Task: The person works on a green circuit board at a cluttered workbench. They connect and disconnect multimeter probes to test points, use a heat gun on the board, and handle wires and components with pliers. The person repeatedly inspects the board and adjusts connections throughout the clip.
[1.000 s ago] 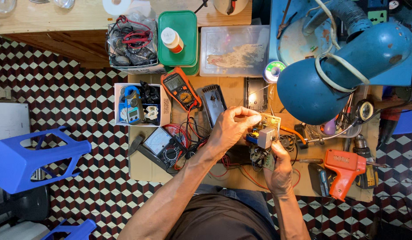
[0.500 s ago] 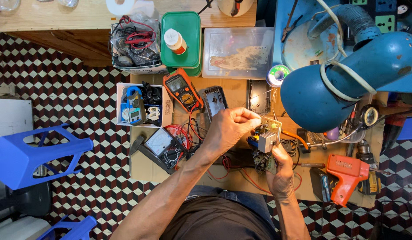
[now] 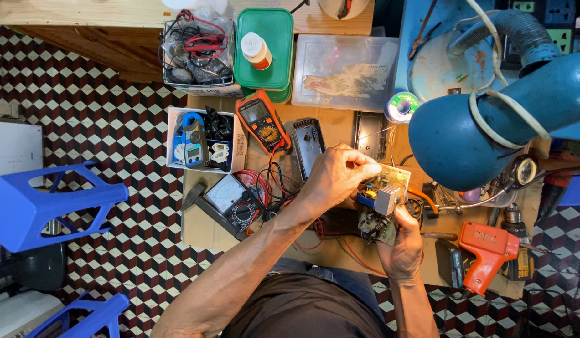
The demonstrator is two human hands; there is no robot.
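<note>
Gripping the circuit board (image 3: 385,191) over the workbench (image 3: 205,235), our left hand (image 3: 334,178) pinches its top edge, our right hand (image 3: 403,244) clamps it below — a slip could drop it onto tangled red wires (image 3: 321,235).

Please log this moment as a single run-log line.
left hand: gripping circuit board top | right hand: holding board from below | nearby: orange multimeter, analog meter, orange soldering gun
</note>
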